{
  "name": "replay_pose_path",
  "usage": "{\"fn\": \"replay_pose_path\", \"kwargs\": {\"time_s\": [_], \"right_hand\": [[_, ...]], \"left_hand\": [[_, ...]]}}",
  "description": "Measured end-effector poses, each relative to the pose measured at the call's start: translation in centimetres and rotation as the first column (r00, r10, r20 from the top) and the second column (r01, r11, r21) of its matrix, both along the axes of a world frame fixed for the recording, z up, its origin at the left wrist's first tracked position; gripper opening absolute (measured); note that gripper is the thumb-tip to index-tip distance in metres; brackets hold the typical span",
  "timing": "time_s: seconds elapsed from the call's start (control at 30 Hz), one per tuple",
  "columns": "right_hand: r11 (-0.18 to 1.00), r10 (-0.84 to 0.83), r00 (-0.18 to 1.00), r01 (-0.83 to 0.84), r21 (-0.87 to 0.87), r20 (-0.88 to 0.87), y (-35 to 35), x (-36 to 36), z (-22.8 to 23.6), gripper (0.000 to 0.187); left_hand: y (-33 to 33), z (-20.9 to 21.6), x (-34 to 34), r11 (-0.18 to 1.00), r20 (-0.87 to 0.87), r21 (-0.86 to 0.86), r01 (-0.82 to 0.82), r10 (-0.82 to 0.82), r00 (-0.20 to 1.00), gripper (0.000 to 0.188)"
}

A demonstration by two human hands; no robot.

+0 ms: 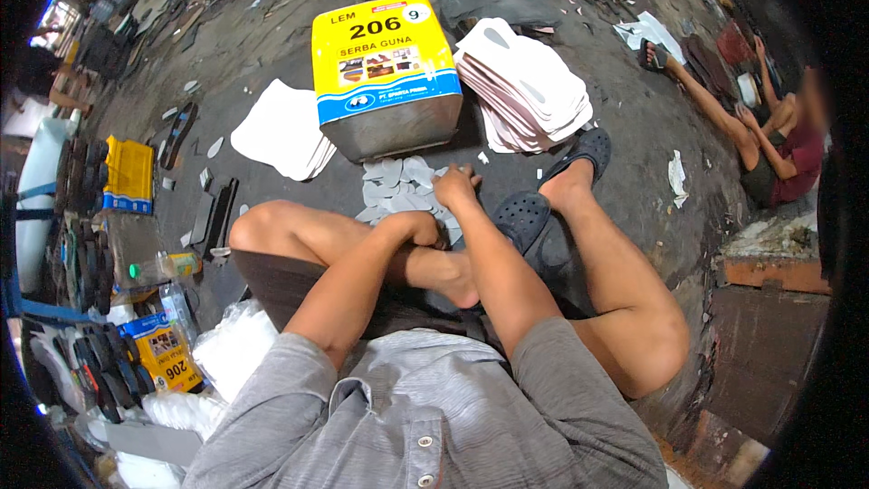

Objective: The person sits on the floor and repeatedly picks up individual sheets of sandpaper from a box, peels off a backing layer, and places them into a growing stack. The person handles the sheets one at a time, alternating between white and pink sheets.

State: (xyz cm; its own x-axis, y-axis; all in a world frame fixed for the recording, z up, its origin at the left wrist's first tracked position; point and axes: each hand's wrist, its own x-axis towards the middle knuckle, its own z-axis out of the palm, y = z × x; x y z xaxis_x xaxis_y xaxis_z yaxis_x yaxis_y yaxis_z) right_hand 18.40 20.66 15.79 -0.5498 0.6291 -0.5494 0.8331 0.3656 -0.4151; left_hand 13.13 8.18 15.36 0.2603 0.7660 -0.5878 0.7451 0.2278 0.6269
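Clock centred on the pile of grey cut pieces (387, 183). Right hand (458, 185) at 3, fingers at the pile's edge. Left hand (425, 228) at 5, fingers curled, contents hidden, close to a bare foot (457, 282). At 12: boxy can (387, 59), yellow-and-blue face, grey metal side. At 10: white sheets (279, 131), stacked. Between 1 and 2: taller stack of pale sheets (523, 81). Between 3 and 4: dark clog (521, 222). At 9, well apart: yellow container (127, 165). Far off at 3: seated person (797, 167).
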Motion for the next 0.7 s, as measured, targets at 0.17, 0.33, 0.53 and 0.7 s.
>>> {"fn": "replay_pose_path", "kwargs": {"time_s": [0.17, 0.33, 0.53, 0.7], "right_hand": [[0.994, 0.086, 0.945, -0.060, 0.091, -0.316, 3.4, 0.5, 1.1, 0.057], [0.868, -0.167, 0.953, 0.021, -0.496, -0.252, 9.3, 3.3, 6.9, 0.041], [0.906, -0.415, 0.603, 0.210, -0.367, -0.682, 17.0, 5.0, 20.8, 0.033], [0.994, 0.053, 0.632, 0.043, 0.103, -0.773, 15.0, 1.1, 24.8, 0.043]], "left_hand": [[1.4, 1.6, -0.1, 0.966, -0.336, -0.204, -0.158, 0.083, 0.938, 0.030], [0.0, 9.0, 0.3, 0.843, -0.348, 0.016, -0.537, 0.508, 0.788, 0.041], [-10.1, 24.7, 0.0, 0.362, 0.266, 0.604, -0.710, 0.749, 0.607, 0.038], [-19.7, 30.7, -1.3, -0.316, 0.593, 0.621, -0.717, 0.787, 0.168, 0.032]]}}
